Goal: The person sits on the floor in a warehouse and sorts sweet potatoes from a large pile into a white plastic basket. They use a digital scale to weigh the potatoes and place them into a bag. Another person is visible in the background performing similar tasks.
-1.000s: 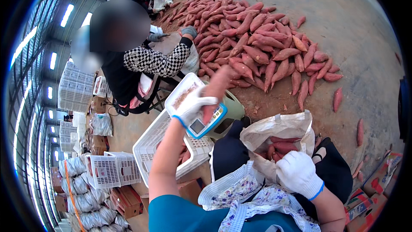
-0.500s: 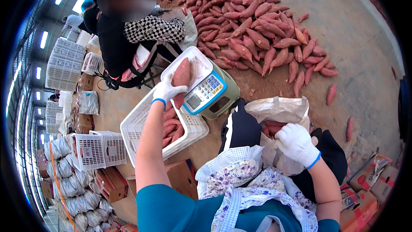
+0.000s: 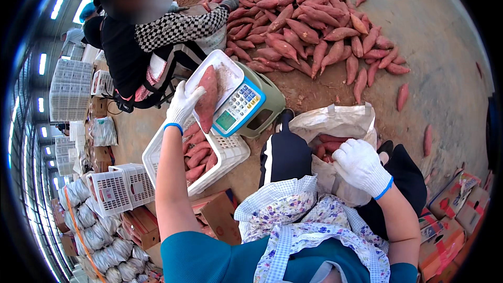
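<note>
My left hand (image 3: 183, 102), in a white glove, has its fingers apart beside a red sweet potato (image 3: 207, 97) lying on the tray of a blue-and-green scale (image 3: 241, 107); the thumb touches the potato's left edge. The scale's display glows green. Below it, a white plastic crate (image 3: 233, 154) holds sweet potatoes. My gloved right hand (image 3: 359, 165) is curled closed at the mouth of a pale woven sack (image 3: 332, 118) on my lap, which holds sweet potatoes; what its fingers hold is hidden.
A large sweet-potato pile (image 3: 309, 26) spreads across the floor ahead. A co-worker (image 3: 120, 52) in black with checkered sleeves sits at the upper left. Stacked crates (image 3: 70, 89) and bundled white sacks (image 3: 94, 230) line the left; cardboard boxes (image 3: 445, 236) lie at the lower right.
My left hand has brought the sweet potato onto the scale tray and loosened its grip, shifting to the potato's left. The display has turned green. My right hand stays at the sack.
</note>
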Demonstrator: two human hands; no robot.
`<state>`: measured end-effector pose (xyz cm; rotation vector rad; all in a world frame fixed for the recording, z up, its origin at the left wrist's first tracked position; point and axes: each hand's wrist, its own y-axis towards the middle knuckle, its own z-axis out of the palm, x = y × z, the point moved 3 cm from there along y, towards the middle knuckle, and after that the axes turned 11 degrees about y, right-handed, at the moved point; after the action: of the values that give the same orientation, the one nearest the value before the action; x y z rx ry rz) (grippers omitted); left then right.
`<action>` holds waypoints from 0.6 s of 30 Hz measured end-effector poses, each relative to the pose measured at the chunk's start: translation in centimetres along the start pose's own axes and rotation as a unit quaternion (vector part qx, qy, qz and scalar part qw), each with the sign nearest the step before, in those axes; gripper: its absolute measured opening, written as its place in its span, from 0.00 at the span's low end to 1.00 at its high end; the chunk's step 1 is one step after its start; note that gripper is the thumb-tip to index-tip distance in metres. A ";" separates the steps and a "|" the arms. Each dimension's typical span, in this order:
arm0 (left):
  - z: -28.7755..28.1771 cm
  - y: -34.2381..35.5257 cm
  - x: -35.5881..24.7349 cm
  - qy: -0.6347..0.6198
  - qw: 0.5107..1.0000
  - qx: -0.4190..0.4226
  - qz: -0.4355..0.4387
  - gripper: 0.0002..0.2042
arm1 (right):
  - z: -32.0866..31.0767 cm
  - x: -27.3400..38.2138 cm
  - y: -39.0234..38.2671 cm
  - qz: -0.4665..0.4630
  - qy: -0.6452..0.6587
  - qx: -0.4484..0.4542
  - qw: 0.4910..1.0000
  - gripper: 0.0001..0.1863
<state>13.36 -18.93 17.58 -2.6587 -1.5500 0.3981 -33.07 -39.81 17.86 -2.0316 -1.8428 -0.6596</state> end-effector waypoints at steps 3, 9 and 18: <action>0.9 -0.4 -2.0 -0.019 1.000 0.008 0.011 0.50 | -0.2 -0.4 -0.2 0.009 -0.009 -0.001 1.000 0.05; 3.2 -2.8 -3.5 0.069 0.995 -0.069 0.026 0.45 | -0.5 -0.7 -0.1 0.021 0.010 0.000 1.000 0.05; 1.3 -11.2 9.4 -0.338 0.938 -0.080 -0.018 0.44 | 0.3 -2.5 0.5 0.046 0.018 -0.052 0.997 0.05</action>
<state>7.92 -5.31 16.27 -2.7581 -1.8333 1.3554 -32.72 -41.76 16.29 -2.1395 -1.7166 -0.7759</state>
